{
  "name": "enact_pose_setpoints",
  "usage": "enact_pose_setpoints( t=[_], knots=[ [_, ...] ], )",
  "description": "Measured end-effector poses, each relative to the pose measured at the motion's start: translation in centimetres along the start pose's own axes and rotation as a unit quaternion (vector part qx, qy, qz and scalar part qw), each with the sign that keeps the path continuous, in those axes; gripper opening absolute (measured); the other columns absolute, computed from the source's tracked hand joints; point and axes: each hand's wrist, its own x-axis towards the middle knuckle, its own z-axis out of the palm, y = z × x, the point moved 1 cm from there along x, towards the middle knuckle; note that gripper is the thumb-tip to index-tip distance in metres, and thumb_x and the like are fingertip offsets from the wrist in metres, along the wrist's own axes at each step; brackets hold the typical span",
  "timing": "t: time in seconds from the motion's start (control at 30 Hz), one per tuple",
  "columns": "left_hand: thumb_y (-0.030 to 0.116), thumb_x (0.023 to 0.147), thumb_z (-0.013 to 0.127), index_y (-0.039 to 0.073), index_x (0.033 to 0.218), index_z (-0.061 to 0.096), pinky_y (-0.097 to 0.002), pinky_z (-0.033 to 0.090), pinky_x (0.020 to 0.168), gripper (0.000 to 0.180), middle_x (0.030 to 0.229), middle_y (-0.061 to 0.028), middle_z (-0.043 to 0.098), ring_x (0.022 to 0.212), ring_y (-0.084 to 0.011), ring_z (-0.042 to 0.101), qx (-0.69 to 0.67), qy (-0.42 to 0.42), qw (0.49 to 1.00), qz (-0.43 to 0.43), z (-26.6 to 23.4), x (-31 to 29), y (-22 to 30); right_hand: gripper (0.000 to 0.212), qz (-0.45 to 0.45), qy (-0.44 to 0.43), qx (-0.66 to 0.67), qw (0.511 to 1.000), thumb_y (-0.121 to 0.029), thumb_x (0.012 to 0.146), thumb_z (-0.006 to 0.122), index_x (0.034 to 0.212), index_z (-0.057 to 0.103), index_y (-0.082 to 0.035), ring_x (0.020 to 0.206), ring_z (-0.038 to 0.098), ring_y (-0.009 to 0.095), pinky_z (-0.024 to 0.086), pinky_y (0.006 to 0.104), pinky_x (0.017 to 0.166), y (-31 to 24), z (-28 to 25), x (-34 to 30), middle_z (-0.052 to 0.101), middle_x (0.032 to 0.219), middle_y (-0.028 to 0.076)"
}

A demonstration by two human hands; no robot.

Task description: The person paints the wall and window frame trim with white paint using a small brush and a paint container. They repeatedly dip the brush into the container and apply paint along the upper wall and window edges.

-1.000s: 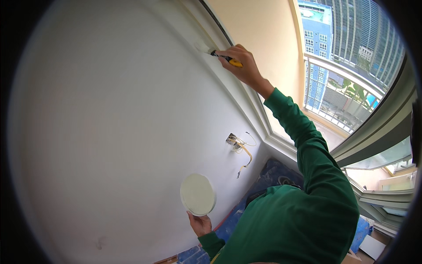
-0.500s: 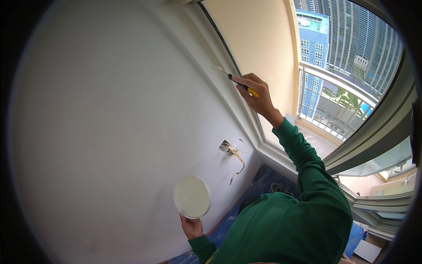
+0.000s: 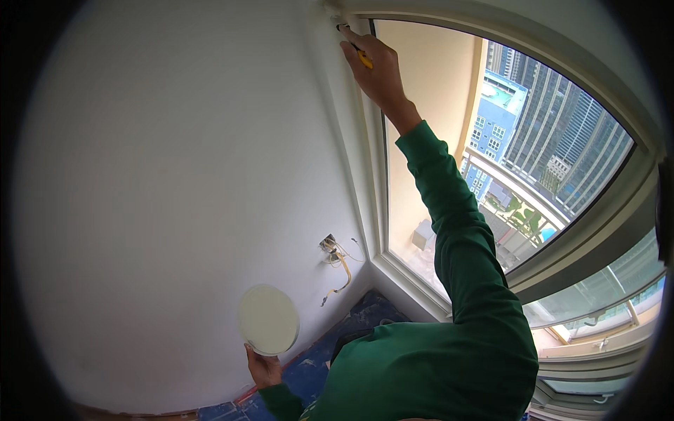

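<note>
My right hand (image 3: 381,74) is raised high into the corner between the wall and the window frame. Its fingers are closed around a paintbrush (image 3: 365,59) with a yellow and black handle. The bristle end is up against the trim near the top of the frame, small and hard to make out. Low down on the left, my left hand (image 3: 264,370) grips a round tub from beneath its near edge. Pale, creamy paint (image 3: 267,319) shows inside the tub.
An uncovered wall box (image 3: 328,243) with loose yellowish wires (image 3: 343,276) sticks out of the white wall (image 3: 182,175). Blue sheeting (image 3: 309,365) covers the floor along the wall. To the right is a large window, with a balcony railing (image 3: 516,184) and tall buildings beyond.
My right hand has moved up with the paintbrush along the window-side trim, the arm stretching further. The view has shifted, and the left hand with the tub now appears lower and more to the left.
</note>
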Motion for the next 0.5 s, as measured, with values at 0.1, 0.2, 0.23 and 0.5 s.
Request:
enact_pose_setpoints(
  t=[0.1,0.2,0.23,0.5],
  knots=[
    [0.025,0.102,0.044,-0.003,0.13,0.043,-0.0332,0.06,0.086,0.04,0.124,-0.0184,0.058,0.109,-0.0249,0.062,-0.001,0.021,1.0,0.012,-1.4,-0.1,0.0,0.028,0.038,-0.025,0.007,0.999,-0.011,0.091,0.061,0.118,0.066,-0.005,0.063,0.056,0.016,0.047,0.0274,0.064,0.8,1.1,-3.2,0.063,0.077,0.01],
    [0.022,0.1,0.049,-0.001,0.13,0.045,-0.0351,0.06,0.087,0.038,0.124,-0.0173,0.059,0.109,-0.025,0.062,0.004,0.027,1.0,-0.002,-1.1,0.3,-0.2,0.03,0.064,-0.041,0.004,0.997,-0.009,0.089,0.061,0.119,0.066,-0.006,0.064,0.055,0.019,0.047,0.0312,0.063,2.4,0.3,-8.2,0.059,0.073,0.009],
    [0.021,0.1,0.049,-0.001,0.13,0.045,-0.0351,0.059,0.087,0.038,0.124,-0.0173,0.059,0.11,-0.0248,0.062,0.01,0.028,1.0,0.003,-0.7,-0.1,-0.2,0.031,0.07,-0.045,0.008,0.997,-0.008,0.088,0.061,0.119,0.066,-0.007,0.065,0.054,0.02,0.047,0.0329,0.063,2.8,0.2,-10.1,0.057,0.072,0.008],
    [0.021,0.1,0.048,0.0,0.131,0.044,-0.0337,0.059,0.088,0.037,0.126,-0.0154,0.058,0.111,-0.0228,0.061,0.021,0.033,0.999,0.002,-1.8,-0.5,1.4,0.034,0.128,-0.19,-0.066,0.971,-0.004,0.085,0.063,0.119,0.066,-0.007,0.07,0.055,0.022,0.049,0.0349,0.066,4.4,-1.4,-26.9,0.061,0.076,0.009]
  ],
)
